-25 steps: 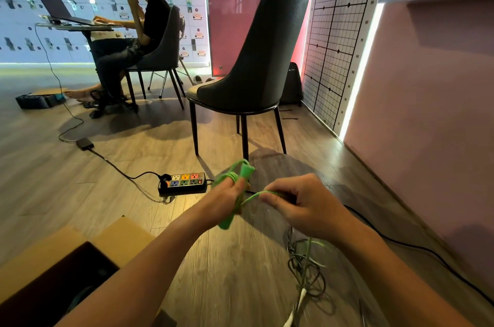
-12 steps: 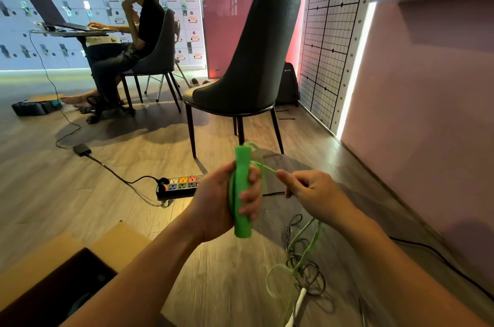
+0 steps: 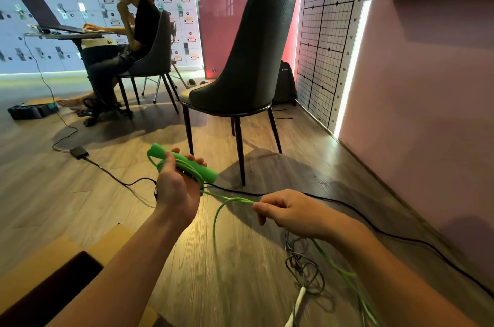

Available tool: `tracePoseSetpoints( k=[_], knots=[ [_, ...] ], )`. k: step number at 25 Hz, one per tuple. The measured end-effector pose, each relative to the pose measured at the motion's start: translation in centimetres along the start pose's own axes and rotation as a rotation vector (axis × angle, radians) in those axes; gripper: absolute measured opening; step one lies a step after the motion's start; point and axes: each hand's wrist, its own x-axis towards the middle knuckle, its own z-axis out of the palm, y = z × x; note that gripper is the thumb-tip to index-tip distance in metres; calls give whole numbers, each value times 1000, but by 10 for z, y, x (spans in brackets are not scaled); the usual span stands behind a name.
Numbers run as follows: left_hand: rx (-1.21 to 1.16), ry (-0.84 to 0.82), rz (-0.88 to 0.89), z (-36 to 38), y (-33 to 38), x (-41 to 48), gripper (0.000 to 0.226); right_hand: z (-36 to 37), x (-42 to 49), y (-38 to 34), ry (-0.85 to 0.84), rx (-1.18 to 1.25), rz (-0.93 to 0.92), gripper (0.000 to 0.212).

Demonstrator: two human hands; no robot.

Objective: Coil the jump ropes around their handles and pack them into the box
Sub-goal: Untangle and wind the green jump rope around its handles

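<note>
Below, wood floor [image 3: 240, 281] meets a pink wall [image 3: 427, 112]; left hand [image 3: 177, 193] grips the green handle [image 3: 187, 162], right hand [image 3: 291, 213] fingers [image 3: 260, 207] pinch its rope [image 3: 230, 199].

The wooden plank floor [image 3: 248, 273] carries an open cardboard box [image 3: 34, 268] at the lower left, flaps spread. At the lower right lies a tangled grey rope [image 3: 304, 270] with a white handle [image 3: 299, 300], and just beside it a blurred stretch of green rope [image 3: 344, 273] trails down. A black cable [image 3: 401, 238] runs across the boards, and a power adapter [image 3: 79, 151] sits further left. 2 chairs stand here, the near chair [image 3: 248, 59] and the far chair [image 3: 157, 51], with a backpack [image 3: 284, 83] by the wall.
</note>
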Motion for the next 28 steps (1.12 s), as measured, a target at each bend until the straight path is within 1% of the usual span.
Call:
tracePoseSetpoints(
  k=[3,5,7,9,11,14,17,22,25,26,28],
  knots=[
    [30,-64,-18,-2,-1,0,22,4,1,-6,48,149,-20,30],
    [26,-107,-23,-4,3,0,23,2,2,-4,89,342,8,28],
    [-13,-99,-28,-8,7,0,25,0,3,-2,119,461,47,29],
    [-122,-49,-44,-9,10,2,26,0,5,-1,126,486,81,28],
    [-219,-9,-57,-10,13,4,27,2,8,-3,92,495,111,28],
    [-248,18,-56,-12,14,6,26,4,7,-9,-24,509,119,25],
    [-244,15,-56,-12,13,6,26,3,3,-14,-125,571,101,23],
    [-226,-5,-62,-9,11,4,27,1,0,-14,-140,583,122,24],
    [-250,-17,-87,-8,9,5,27,1,2,-15,-121,559,130,34],
    [-250,-23,-90,-8,8,5,27,1,3,-15,-114,542,120,34],
    [-239,-33,-91,-8,7,3,26,2,4,-14,-92,522,115,27]
  ],
)
